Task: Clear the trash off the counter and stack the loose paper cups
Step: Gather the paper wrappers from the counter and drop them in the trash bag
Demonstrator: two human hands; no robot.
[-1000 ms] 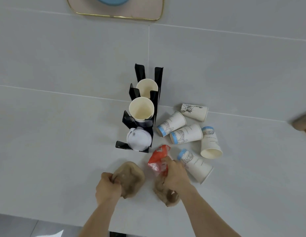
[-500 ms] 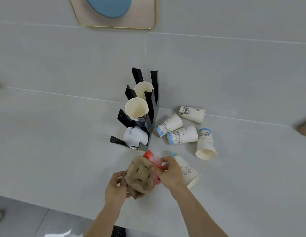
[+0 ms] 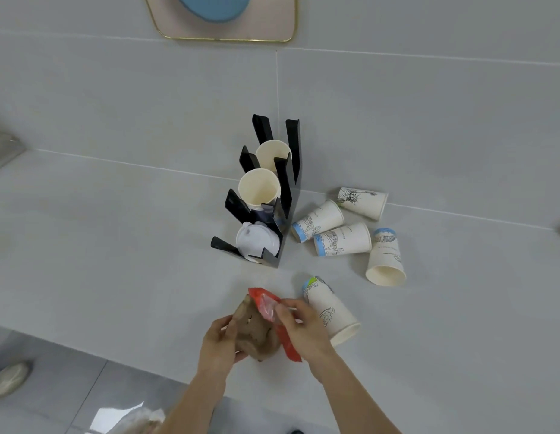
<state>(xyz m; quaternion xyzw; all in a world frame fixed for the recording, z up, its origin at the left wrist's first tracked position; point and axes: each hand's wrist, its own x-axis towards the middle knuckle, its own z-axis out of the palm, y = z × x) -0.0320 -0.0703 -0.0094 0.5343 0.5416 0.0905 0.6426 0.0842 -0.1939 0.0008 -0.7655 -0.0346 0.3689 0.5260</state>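
Above the counter's front edge, my left hand (image 3: 217,343) grips a wad of crumpled brown paper (image 3: 255,333). My right hand (image 3: 300,327) holds a red wrapper (image 3: 272,311) pressed against that wad. Several printed paper cups lie on their sides on the white counter (image 3: 116,245): one (image 3: 333,308) just right of my right hand, others (image 3: 343,239) further back to the right. A black cup rack (image 3: 282,195) stands behind my hands, holding two upright cup stacks (image 3: 259,187) and white lids (image 3: 256,241).
A pink board with a gold rim and a blue disc (image 3: 222,23) hangs on the tiled wall. The floor (image 3: 53,386) shows at lower left, with a shoe (image 3: 8,379) on it. A glossy bag (image 3: 128,415) is below the counter edge.
My hands have come together: the two brown paper wads and the red wrapper, held apart a second ago, are now bunched between both hands and lifted off the counter.
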